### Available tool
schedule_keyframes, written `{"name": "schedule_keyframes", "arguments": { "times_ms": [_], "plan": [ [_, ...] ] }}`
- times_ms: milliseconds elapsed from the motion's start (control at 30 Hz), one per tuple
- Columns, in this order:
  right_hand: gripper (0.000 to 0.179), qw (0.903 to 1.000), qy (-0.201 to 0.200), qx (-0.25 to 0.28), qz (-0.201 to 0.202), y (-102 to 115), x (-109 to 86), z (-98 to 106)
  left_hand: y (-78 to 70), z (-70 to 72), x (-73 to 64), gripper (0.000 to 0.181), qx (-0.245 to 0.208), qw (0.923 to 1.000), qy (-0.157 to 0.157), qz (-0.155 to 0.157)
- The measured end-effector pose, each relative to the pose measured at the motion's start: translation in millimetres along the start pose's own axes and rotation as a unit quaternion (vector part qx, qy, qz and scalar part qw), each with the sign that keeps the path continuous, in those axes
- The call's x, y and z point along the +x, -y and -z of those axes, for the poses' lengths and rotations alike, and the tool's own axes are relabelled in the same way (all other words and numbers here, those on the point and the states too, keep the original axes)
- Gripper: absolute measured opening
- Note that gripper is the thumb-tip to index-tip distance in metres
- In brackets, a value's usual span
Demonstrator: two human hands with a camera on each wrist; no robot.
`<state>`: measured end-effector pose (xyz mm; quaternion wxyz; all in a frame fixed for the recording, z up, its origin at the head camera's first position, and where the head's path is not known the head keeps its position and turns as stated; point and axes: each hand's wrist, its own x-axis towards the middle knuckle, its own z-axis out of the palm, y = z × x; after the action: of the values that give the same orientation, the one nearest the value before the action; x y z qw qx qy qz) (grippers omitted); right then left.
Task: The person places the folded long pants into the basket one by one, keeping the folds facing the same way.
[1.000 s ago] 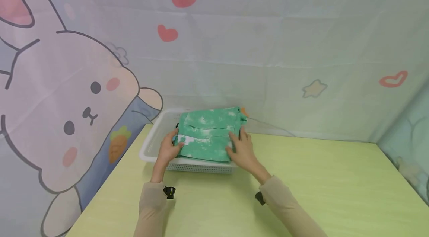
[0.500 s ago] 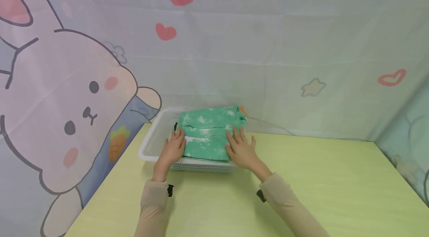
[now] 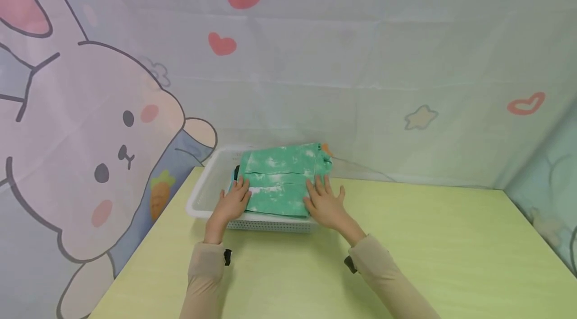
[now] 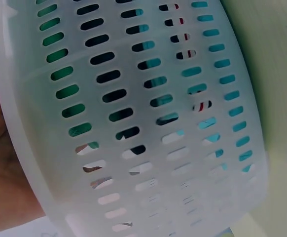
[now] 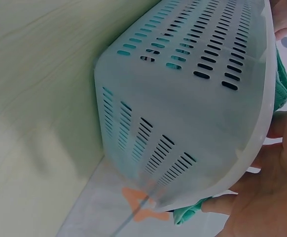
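Observation:
A folded green tie-dye garment (image 3: pixel 277 174) with white patches lies on top in a white plastic basket (image 3: pixel 205 194), toward its right side. My left hand (image 3: pixel 231 204) rests flat on the garment's left edge, fingers straight. On its right part lies my right hand (image 3: pixel 328 206), fingers spread and pressing on the cloth. In the right wrist view a bit of green cloth (image 5: pixel 185 212) hangs over the basket rim near the fingers. Through the slots of the basket wall (image 4: pixel 148 123) show black, turquoise and red-striped fabrics beneath.
The basket stands at the back left of a yellow-green table (image 3: pixel 428 244), close to a printed backdrop cloth (image 3: pixel 369 58). A dark fabric edge (image 3: pixel 236 173) peeks out left of the garment, inside the basket.
My left hand has moved from gripping the garment's left edge to lying flat on top of it. The right hand has spread its fingers on the cloth. The basket has stayed put.

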<state>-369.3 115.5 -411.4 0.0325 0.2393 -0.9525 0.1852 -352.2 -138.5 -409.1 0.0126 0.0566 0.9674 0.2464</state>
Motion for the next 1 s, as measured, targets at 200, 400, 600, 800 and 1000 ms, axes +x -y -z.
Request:
{"name": "schedule_keyframes", "arguments": {
  "times_ms": [200, 400, 600, 800, 1000],
  "plan": [
    [0.053, 1.0000, 0.000, -0.008, -0.003, 0.0, -1.0, -3.4, -0.2, 1.1, -1.5, 0.051, 0.006, 0.9999, 0.005, 0.012],
    [0.054, 1.0000, 0.003, 0.004, -0.008, -2.0, 0.7, -4.9, -1.1, 1.9, -2.0, 0.051, 0.003, 0.9999, 0.005, 0.015],
    [0.054, 0.9996, 0.006, 0.024, -0.014, -5.7, -2.0, -1.9, -5.9, 0.0, -4.8, 0.050, 0.010, 0.9994, -0.019, 0.026],
    [0.053, 0.9990, 0.010, 0.041, -0.011, -11.4, -15.4, 2.4, -19.5, -6.6, -15.5, 0.049, 0.024, 0.9975, -0.065, 0.013],
    [0.051, 0.9982, -0.008, 0.059, -0.008, -21.5, -29.9, 3.0, -34.4, -17.1, -20.1, 0.050, 0.022, 0.9947, -0.101, -0.004]
  ]
}}
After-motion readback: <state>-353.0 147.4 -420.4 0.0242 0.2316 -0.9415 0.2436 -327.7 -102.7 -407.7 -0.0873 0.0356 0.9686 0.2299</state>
